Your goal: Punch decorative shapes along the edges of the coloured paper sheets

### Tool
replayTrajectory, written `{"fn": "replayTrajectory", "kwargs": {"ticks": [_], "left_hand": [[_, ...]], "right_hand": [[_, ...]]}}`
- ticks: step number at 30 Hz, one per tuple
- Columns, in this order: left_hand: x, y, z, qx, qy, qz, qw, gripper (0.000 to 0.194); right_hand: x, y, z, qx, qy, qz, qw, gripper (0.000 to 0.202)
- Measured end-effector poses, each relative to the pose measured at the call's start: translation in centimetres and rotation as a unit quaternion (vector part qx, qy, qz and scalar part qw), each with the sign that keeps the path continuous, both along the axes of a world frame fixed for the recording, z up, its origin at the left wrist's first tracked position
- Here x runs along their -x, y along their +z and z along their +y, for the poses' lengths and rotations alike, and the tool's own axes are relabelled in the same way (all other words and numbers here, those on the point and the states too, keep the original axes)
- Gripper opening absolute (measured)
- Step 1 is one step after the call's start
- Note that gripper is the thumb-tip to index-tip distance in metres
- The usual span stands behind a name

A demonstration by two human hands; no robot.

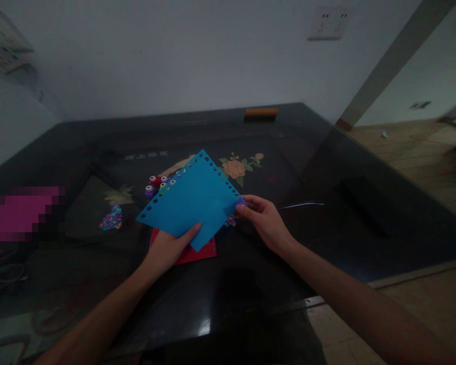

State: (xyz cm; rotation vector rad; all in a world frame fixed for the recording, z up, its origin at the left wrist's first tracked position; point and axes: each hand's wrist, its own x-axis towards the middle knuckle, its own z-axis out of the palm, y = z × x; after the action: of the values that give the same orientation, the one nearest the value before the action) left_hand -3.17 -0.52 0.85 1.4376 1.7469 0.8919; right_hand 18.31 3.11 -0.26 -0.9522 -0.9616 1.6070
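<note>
A blue sheet of paper (197, 203) is held up and turned cornerwise, with rows of small punched shapes along two edges. My left hand (171, 246) grips its lower part, thumb on top. At the right corner, my right hand (264, 218) is closed around a small purple craft punch (242, 203), which meets the paper's edge. Under the blue sheet lies a red sheet (197, 255), also with holes along its edge. Several coloured punches (151, 190) stand behind the blue sheet, partly hidden by it. Some confetti (231, 220) shows below the right corner.
A heap of pink, blue and white confetti (112, 218) lies on the dark glossy table (281, 274) to the left. An orange-brown bar (261, 112) sits near the wall. A dark flat box (368, 205) is at the right, and a pixelated pink patch covers the left edge.
</note>
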Motion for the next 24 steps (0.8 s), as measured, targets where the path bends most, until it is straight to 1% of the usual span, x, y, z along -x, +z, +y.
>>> {"fn": "replayTrajectory", "kwargs": {"ticks": [8,12,19,24], "left_hand": [[0.24,-0.17,0.07,-0.003,-0.007,0.014,1.0,0.057],[0.34,-0.19,0.01,-0.016,-0.007,0.016,1.0,0.058],[0.44,-0.47,0.03,-0.01,0.006,0.001,1.0,0.059],[0.43,-0.3,0.1,-0.011,0.0,-0.017,1.0,0.06]], "right_hand": [[-0.03,-0.06,0.05,-0.001,-0.004,0.001,1.0,0.029],[-0.07,0.03,0.13,0.001,-0.001,0.014,1.0,0.025],[-0.1,0.02,0.15,-0.009,0.005,0.015,1.0,0.022],[-0.04,0.06,0.19,0.013,0.003,-0.012,1.0,0.023]]}}
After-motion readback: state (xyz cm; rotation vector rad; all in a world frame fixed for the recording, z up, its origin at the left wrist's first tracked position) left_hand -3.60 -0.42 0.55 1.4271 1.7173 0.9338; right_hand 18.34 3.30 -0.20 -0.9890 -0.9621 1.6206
